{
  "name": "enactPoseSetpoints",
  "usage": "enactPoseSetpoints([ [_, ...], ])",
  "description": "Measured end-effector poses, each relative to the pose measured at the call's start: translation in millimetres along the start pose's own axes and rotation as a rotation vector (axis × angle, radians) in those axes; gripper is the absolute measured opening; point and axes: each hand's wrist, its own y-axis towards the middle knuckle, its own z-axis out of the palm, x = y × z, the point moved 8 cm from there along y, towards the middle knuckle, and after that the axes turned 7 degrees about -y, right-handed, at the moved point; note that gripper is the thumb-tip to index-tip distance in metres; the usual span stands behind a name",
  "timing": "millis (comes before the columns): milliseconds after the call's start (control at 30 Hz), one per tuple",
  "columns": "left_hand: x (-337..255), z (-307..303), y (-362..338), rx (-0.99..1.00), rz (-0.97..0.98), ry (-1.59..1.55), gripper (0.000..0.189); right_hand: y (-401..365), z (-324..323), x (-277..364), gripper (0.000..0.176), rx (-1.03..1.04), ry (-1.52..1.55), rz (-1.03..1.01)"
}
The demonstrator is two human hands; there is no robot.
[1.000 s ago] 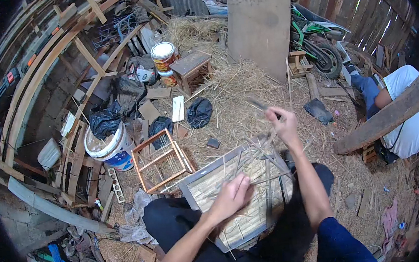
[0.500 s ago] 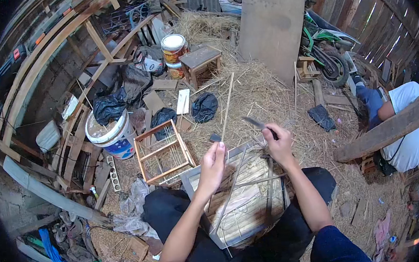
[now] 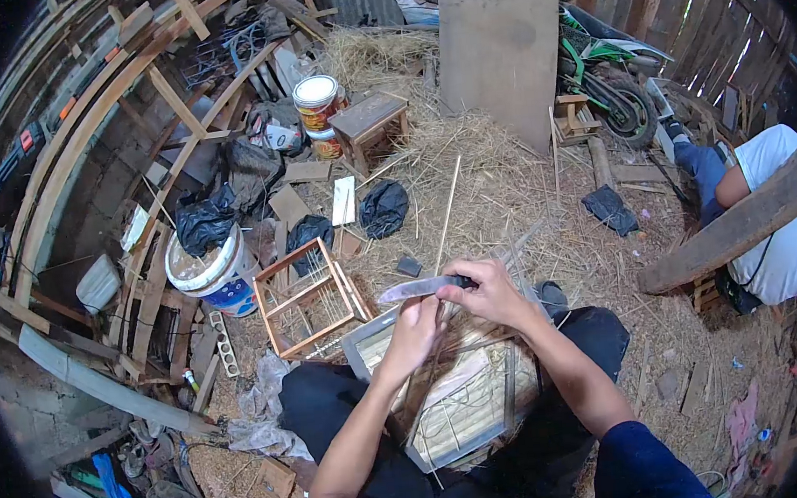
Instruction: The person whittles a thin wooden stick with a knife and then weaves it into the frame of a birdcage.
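My right hand (image 3: 494, 293) is closed round the dark handle of a knife (image 3: 409, 290), whose broad blade points left across the top of my left hand (image 3: 410, 342). The fingers of that left hand are closed on a thin wooden strip (image 3: 450, 212), which slants up and away over the straw. Where blade and strip meet is partly hidden by my fingers. Below both hands, a grey-edged panel (image 3: 358, 350) rests on my lap, with pale strips and loose slivers lying on it.
A small wooden frame (image 3: 270, 313) stands to the left, near a white bucket (image 3: 232, 279) topped with a black bag. Farther off are a stool (image 3: 367, 116), stacked paint pails (image 3: 316, 92) and a green motorbike (image 3: 605, 83). A person in a white shirt (image 3: 783, 251) sits at right behind a beam (image 3: 734, 232).
My right hand has moved left and down, bringing the knife across to my left hand. The blade now lies over the left thumb area. The view has shifted slightly.
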Motion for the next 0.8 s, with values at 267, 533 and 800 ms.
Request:
enactPoseSetpoints([
  [267, 17, -6, -1, -0.013, 0.09, 0.365, 0.029, -8, -9, -16, 0.032, -0.034, 0.173, 0.027],
  [533, -12, -6, 2, -0.056, 0.232, 0.37, 0.038, -4, -29, -20, 0.032, -0.266, -0.091, 0.013],
  [800, 3, -49, 0, -0.17, 0.129, 0.182, 0.048, 4, -76, -67, 0.032, -0.401, -0.016, 0.328],
])
